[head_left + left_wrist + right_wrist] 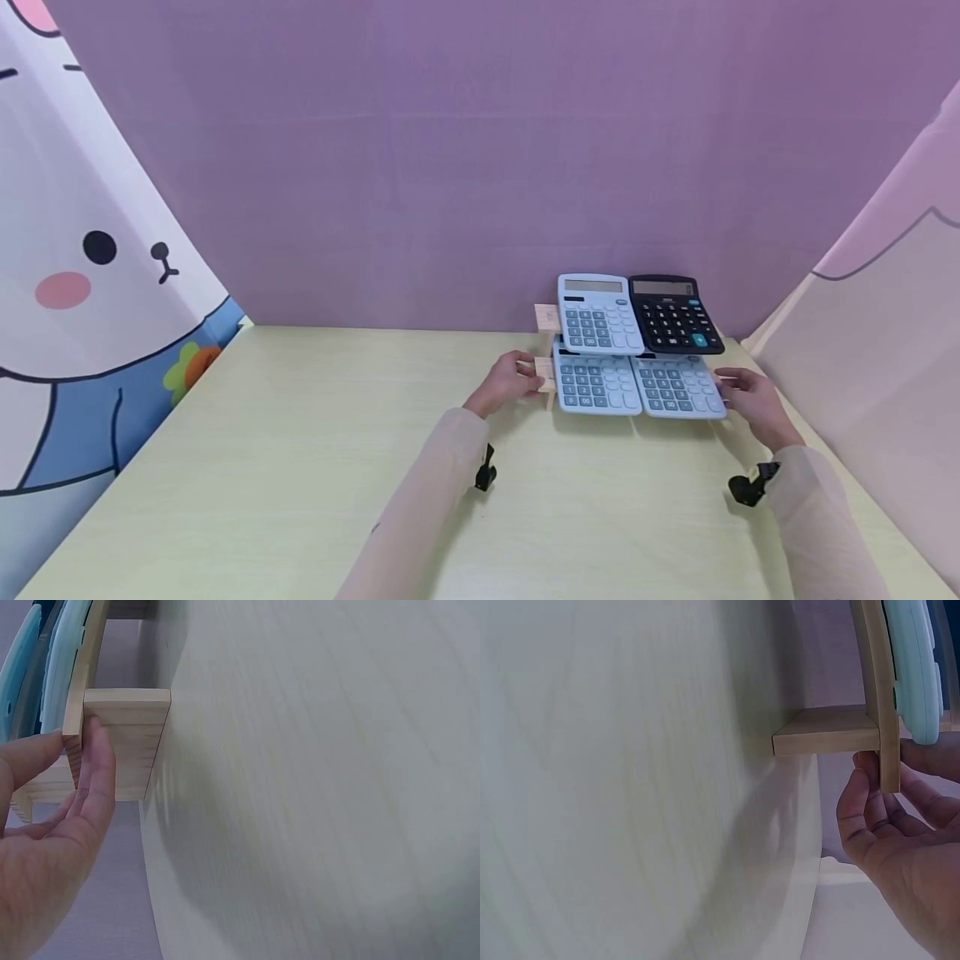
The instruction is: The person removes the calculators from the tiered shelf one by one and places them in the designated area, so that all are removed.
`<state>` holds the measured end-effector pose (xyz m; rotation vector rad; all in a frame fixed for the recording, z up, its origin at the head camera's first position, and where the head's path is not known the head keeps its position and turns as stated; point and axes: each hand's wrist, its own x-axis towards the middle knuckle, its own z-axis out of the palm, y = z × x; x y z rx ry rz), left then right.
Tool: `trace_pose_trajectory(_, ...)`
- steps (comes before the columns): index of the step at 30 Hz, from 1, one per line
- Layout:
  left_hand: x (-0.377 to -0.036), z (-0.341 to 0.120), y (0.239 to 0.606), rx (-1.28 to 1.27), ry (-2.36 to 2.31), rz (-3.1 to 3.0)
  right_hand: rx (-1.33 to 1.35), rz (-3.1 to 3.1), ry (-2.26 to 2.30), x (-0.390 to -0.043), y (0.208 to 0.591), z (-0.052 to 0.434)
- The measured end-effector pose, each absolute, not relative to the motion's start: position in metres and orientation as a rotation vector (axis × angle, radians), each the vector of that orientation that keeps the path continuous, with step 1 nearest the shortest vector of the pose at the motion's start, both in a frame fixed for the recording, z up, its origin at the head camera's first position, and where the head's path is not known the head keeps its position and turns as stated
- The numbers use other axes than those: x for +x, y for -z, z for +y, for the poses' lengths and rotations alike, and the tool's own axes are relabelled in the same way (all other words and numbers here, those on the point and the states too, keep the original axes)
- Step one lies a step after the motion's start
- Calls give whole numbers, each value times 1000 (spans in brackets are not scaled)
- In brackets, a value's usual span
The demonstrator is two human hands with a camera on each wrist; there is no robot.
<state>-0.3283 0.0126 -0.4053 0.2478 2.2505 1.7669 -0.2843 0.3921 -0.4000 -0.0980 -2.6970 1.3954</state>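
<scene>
near edge: two sleeved forearms reach forward over the pale table (300, 467), a black clip-like mount under each wrist.

left hand (512, 382): fingers gently curled, thumb and fingers pinching the left end of a wooden stand (546, 373). wrist view shows the fingers (94, 776) pressed on the end block (127, 742).

right hand (752, 400): loosely curled round the stand's right end; fingers (870, 802) hooked under the upright board (885, 690).

stand sits toward the table's far right, near the purple backdrop (450, 167). it carries four calculators: two light blue (597, 384) (678, 387) in front, a light blue (598, 313) and a black one (675, 313) behind.

judgement: a two-handed grip is set, moving or lifting the stand. next move calls for even, level effort so nothing slides.
</scene>
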Motion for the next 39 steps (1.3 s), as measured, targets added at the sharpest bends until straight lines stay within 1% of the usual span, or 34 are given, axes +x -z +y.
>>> trace_pose_trajectory(9,-325,21,404,222,-1798,2204,-138,-2730,-1378,-286,401,400)
trace_pose_trajectory(21,-326,24,404,194,-1765,2238,-78,-2745,-1399,-284,400,403)
trace_pose_trajectory(39,-325,17,402,181,-1705,2292,-69,-2728,-1419,-285,402,399)
